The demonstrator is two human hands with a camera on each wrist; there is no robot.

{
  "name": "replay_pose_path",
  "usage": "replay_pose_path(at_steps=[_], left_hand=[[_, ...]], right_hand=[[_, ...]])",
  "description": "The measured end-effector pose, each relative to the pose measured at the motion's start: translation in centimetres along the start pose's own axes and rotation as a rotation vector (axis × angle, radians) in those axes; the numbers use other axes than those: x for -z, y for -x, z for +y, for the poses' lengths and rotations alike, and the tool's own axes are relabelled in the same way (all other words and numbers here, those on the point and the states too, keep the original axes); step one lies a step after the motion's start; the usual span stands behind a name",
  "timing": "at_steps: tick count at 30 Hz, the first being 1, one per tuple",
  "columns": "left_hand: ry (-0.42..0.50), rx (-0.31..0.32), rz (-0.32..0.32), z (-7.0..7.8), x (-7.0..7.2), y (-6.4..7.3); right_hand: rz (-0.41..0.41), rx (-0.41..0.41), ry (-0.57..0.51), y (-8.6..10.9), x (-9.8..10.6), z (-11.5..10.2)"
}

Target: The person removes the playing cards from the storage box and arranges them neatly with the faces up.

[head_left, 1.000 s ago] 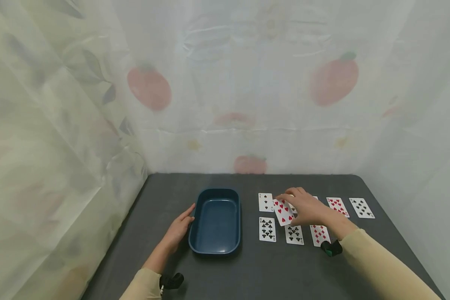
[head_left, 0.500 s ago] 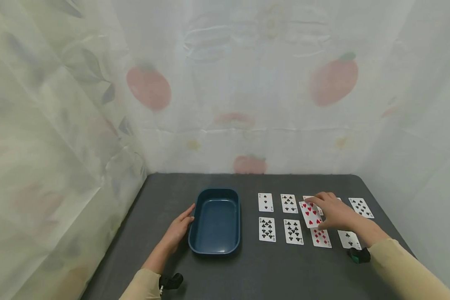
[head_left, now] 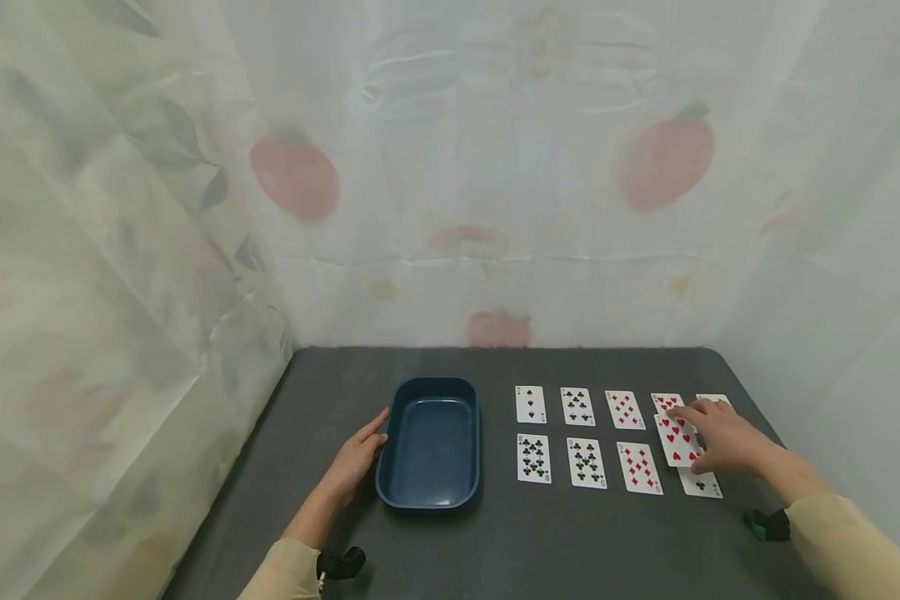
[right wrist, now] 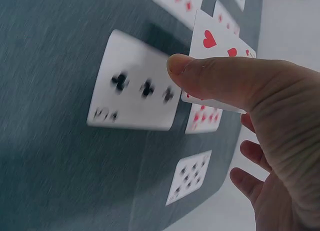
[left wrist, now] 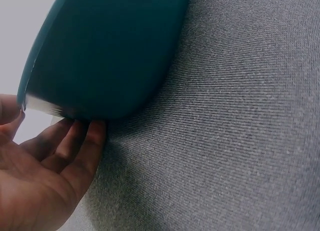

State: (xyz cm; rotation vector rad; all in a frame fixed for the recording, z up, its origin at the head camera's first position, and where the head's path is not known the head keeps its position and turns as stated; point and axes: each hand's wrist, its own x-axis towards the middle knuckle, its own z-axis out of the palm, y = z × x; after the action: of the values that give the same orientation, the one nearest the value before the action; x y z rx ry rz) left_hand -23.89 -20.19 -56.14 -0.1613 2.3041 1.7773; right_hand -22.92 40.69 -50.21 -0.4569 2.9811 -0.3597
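My right hand (head_left: pixel 738 437) pinches a hearts playing card (head_left: pixel 677 440) between thumb and fingers. In the head view the card overlaps another hearts card (head_left: pixel 666 402) in the back row. A clubs card (right wrist: pixel 135 86) lies on the table below the thumb in the right wrist view; in the head view this clubs card (head_left: pixel 701 485) is partly hidden by the held one. My left hand (head_left: pixel 354 462) holds the left side of a dark blue rectangular tray (head_left: pixel 477 442); in the left wrist view its fingers (left wrist: pixel 95 136) are against the tray's lower outer wall.
Two rows of face-up playing cards lie right of the tray, among them a spades card (head_left: pixel 530 405) and a diamonds card (head_left: pixel 639 468). The dark table (head_left: pixel 540 550) ends at pale curtains (head_left: pixel 570 250) behind and at the sides.
My right hand has moved rightward along the rows with the hearts card, uncovering the cards to its left. The left hand and tray have stayed put.
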Motion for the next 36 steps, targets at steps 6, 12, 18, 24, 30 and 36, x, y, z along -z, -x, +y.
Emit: replay_pose_path(at_steps=[6, 12, 18, 24, 30, 36], left_hand=[[-0.004, 0.001, -0.009, 0.1, 0.0, 0.1], [-0.018, -0.006, -0.016, 0.4, 0.0, 0.4], [-0.026, 0.005, -0.012, 0.2, 0.0, 0.3], [-0.031, 0.006, -0.012, 0.3, 0.0, 0.3], [-0.030, 0.009, -0.012, 0.3, 0.0, 0.3], [-0.029, 0.006, -0.015, 0.2, 0.0, 0.2]], right_hand=[[-0.012, -0.048, 0.011, 1.2, 0.0, 2.8], [-0.014, -0.047, 0.041, 2.2, 0.2, 4.8], [-0.047, -0.056, 0.087, 2.8, 0.1, 6.9], [-0.084, -0.092, 0.093, 3.5, 0.0, 8.1], [-0.130, -0.119, 0.085, 3.9, -0.3, 8.8], [-0.140, -0.131, 0.077, 3.9, -0.4, 8.8]])
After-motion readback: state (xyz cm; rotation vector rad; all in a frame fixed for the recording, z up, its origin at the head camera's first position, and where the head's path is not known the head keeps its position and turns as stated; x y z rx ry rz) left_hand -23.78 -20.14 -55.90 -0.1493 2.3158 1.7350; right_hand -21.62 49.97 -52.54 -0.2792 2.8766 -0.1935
